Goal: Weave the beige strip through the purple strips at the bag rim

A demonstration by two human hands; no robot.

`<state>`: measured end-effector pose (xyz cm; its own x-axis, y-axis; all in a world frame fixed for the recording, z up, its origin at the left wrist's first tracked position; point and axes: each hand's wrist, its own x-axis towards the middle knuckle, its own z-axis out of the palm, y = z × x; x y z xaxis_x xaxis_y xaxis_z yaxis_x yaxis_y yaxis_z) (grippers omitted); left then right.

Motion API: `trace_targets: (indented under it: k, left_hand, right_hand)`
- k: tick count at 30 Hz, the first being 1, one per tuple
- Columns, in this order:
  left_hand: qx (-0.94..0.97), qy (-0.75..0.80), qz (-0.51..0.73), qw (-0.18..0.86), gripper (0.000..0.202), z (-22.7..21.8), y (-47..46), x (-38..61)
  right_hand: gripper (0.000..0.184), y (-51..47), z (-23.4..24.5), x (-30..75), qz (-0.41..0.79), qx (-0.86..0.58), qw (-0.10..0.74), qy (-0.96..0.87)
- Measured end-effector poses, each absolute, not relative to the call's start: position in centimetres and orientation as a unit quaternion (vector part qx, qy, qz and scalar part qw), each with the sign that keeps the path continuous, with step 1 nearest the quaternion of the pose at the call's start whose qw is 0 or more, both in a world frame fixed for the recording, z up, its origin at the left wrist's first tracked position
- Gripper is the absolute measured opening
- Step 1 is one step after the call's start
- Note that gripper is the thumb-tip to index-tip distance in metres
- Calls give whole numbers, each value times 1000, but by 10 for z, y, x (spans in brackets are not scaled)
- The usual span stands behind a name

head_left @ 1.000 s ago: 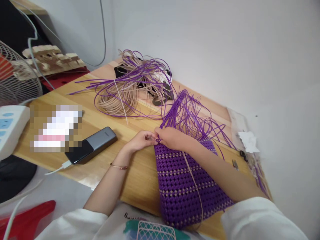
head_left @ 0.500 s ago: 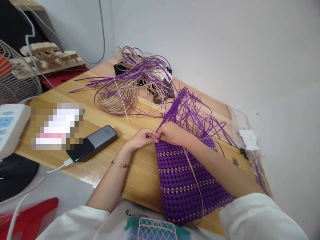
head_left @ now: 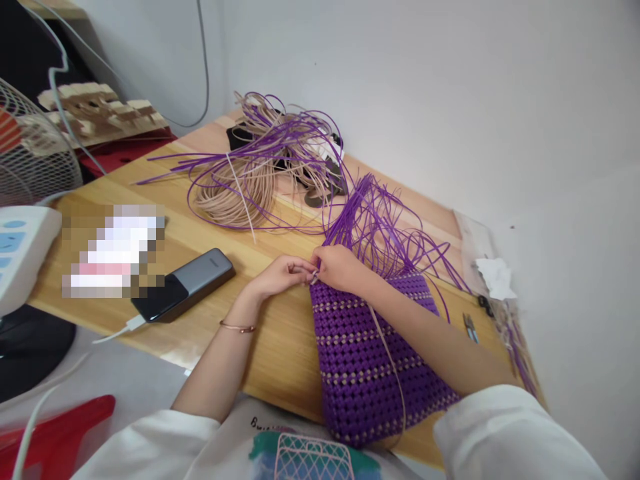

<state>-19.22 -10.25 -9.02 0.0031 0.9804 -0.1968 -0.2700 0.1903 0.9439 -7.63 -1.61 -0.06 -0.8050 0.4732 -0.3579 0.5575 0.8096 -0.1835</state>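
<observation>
A purple woven bag (head_left: pixel 357 373) with beige checked bands lies on the table, its uncut purple strands (head_left: pixel 360 207) fanning out from the far edge. At the bag's far left corner, my left hand (head_left: pixel 280 277) is closed in a pinch on a strand at the edge. Right against it, my right hand (head_left: pixel 340 267) is closed too, its fingertips pinching the strands at that same corner. A small pale bit shows between the fingertips. My right forearm crosses over the bag and hides part of its weave. One long beige strand (head_left: pixel 393 357) hangs down over the bag's front.
A tied bundle of beige and purple strands (head_left: pixel 240 190) lies farther back. On the left are a power bank (head_left: pixel 200 273) with a cable, a blurred phone (head_left: pixel 117 250), a power strip (head_left: pixel 25 253) and a fan (head_left: pixel 35 153). Small pliers (head_left: pixel 470 328) lie at right.
Both hands stay at the bag's corner while the fingers shift slightly; a pale bit now shows between them. My right forearm has moved a little, uncovering more of the pliers.
</observation>
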Motion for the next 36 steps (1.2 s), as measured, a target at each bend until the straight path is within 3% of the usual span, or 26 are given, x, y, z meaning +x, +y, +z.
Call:
trace_targets:
  k: [8,14,20,24,36]
  left_hand:
    - [388,455,521,609,28,-89,-102,-192]
    - [389,454,525,606,29,-90,-101,-191]
    - [380,453,530,608,32,-89,-101,-191]
    - [390,461,520,604,26,-90,-99,-191]
    - [375,491,495,611,30,-90,-101,-188]
  right_hand:
    - [17,-6,1,-73,-197,168,121,958]
    - [26,-10,10,-77,-121,94,211,965]
    - [36,-4,8,-72,-110,89,230,963]
    - [45,1,-4,-64,-104,81,189,973]
    - [39,2,-18,-60,-97,146,33,984]
